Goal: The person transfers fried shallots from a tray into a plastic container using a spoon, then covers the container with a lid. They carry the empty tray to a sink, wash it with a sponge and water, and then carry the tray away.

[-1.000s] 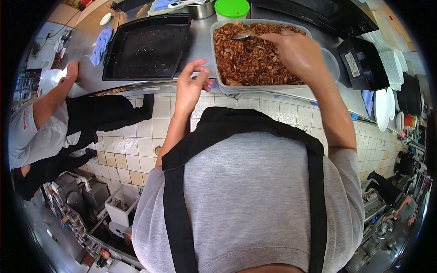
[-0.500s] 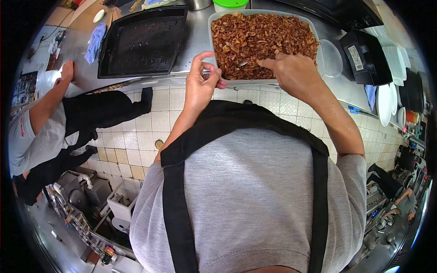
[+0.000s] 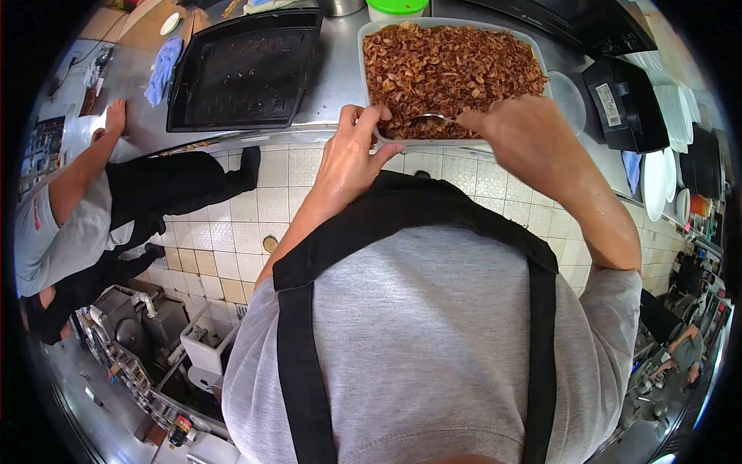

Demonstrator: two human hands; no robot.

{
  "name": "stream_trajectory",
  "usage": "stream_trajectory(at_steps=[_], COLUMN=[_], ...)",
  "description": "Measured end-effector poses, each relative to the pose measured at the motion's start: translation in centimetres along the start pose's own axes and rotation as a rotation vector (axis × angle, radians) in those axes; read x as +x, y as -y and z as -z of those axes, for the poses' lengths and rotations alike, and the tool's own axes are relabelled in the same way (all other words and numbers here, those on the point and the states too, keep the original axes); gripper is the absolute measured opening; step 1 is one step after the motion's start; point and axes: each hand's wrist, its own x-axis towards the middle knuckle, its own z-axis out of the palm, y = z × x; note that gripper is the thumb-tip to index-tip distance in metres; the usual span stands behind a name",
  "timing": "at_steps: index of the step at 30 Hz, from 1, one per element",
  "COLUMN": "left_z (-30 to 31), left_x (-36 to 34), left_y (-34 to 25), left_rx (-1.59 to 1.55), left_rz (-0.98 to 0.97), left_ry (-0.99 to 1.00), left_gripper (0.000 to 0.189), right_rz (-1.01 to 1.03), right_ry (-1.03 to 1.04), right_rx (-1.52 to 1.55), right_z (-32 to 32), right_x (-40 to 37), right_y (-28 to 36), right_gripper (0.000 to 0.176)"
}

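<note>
Standing here, I see a person in a grey shirt with black apron straps, working at a steel counter. Plastic tub, rectangular, translucent, sits at the counter's front edge, filled with brown fried flakes, shallot- or onion-like. Left hand at the tub's near-left corner: fingers bent over the rim, thumb lower along the near wall, so gripping the corner. Right hand above the tub's near-right part, fingers closed on the handle of a metal spoon. Spoon's bowl lies in the flakes along the near side, pointing toward the left hand, just beside it but apart. How the right fingertips wrap the handle: hidden, can't tell.

Left of the tub, apart from it: black tray, dark crumbs on it. Blue cloth just beside the tray's left side, small white dish near the cloth. Behind the tub: green-lidded container, metal pot next to it. Right of the tub: round clear lid, then black box with a white label, then stacked white plates.

Co-worker at far left, one hand resting at the counter's edge.
</note>
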Motion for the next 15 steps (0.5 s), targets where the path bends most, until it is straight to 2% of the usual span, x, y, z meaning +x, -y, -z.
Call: stream_trajectory(at_steps=[2, 5, 11, 15], left_z=[-0.3, -0.8, -1.4, -1.0], left_x=[0.0, -0.1, -0.4, -0.4], left_y=[0.3, 0.7, 1.3, 0.8], left_rx=[-0.041, -0.049, -0.031, 0.071], left_rz=[-0.005, 0.002, -0.010, -0.021], left_ry=[-0.009, -0.016, -0.022, -0.024], left_gripper=[0.040, 0.036, 0.030, 0.032], right_rz=[0.061, 0.131, 0.098, -0.014], right_ry=[0.029, -0.039, -0.012, -0.026], right_rx=[0.044, 0.127, 0.107, 0.006], right_z=[-1.6, -3.2, -3.3, -0.2], right_x=[0.8, 1.3, 0.4, -0.9], right_y=[-0.1, -0.1, 1.6, 1.0], right_gripper=[0.011, 0.012, 0.010, 0.017])
